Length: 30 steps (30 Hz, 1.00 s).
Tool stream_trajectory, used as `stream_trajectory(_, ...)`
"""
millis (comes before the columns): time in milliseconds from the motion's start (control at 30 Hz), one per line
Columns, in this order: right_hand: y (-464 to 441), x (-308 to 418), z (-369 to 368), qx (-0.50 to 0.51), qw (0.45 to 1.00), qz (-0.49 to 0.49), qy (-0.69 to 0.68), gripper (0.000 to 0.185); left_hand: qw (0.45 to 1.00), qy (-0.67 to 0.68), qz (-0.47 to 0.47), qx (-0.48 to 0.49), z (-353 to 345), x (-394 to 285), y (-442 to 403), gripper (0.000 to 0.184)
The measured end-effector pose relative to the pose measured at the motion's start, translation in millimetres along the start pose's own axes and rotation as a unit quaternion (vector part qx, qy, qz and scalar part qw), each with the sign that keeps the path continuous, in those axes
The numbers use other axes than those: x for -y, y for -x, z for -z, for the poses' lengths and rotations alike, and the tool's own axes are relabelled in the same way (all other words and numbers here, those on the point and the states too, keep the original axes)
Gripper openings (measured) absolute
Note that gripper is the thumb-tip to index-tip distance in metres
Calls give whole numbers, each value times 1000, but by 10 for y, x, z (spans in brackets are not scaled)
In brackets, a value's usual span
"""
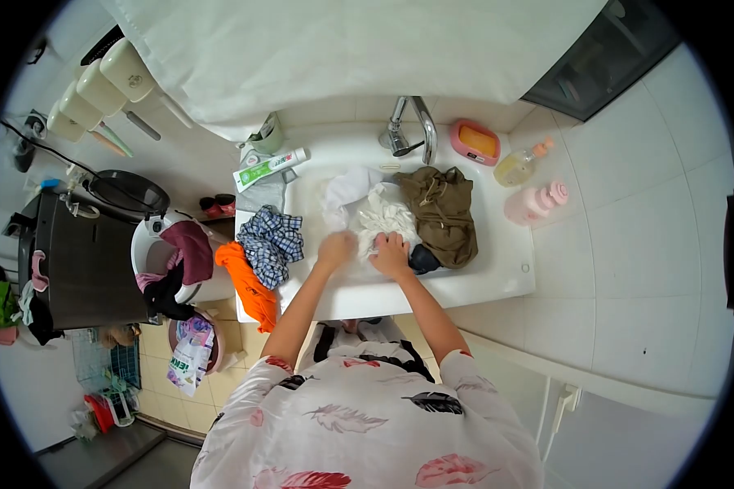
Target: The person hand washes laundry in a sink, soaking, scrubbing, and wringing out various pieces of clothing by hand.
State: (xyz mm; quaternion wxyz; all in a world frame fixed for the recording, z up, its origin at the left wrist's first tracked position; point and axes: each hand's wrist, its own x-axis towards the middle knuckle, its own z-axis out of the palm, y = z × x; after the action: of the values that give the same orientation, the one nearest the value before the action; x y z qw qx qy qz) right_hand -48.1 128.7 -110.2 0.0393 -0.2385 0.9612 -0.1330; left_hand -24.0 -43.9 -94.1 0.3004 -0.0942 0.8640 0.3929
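Observation:
Both of my hands are at a white washbasin (506, 281). My right hand (391, 254) is closed on a crumpled white garment (383, 210), its fingers bent into the cloth. Blurred by motion, my left hand (338, 248) is just left of that garment, at the lower edge of another white cloth (349, 196); its fingers cannot be made out. An olive-brown garment (439, 212) lies bunched on the right of the basin, with a dark navy cloth (423, 259) poking out below it.
On the basin's left edge lie a blue checked garment (271, 240), an orange garment (249, 285) and a toothpaste tube (271, 168). A chrome tap (400, 134) rises behind. A soap box (475, 143) and two pump bottles, one yellowish (515, 169), one pink (537, 204), stand right.

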Motion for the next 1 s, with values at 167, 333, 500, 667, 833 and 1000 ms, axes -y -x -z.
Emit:
stream_trajectory(167, -192, -78, 43, 118, 992, -16, -32, 39, 889, -108, -35, -443, -70, 214, -343, 74)
stream_trajectory(333, -247, -115, -12, 114, 991, -39, -48, 38, 917, 36, -21, -398, -125, 324, -604, 71)
stream_trajectory(500, -236, -132, 44, 105, 992, -38, -52, 39, 922, 51, -62, -380, -285, 298, -418, 44)
stream_trajectory(667, -32, 0, 155, 138, 985, -68, -72, 51, 918, 190, 10, -349, -215, 269, -178, 29)
stream_trajectory(833, 417, 511, 147, 5, 989, 16, -148, 53, 840, 459, 52, -284, -210, -162, 294, 21)
stream_trajectory(1000, 292, 490, 312, -60, 980, 53, -182, 30, 846, 481, 11, -229, 95, -682, 764, 23)
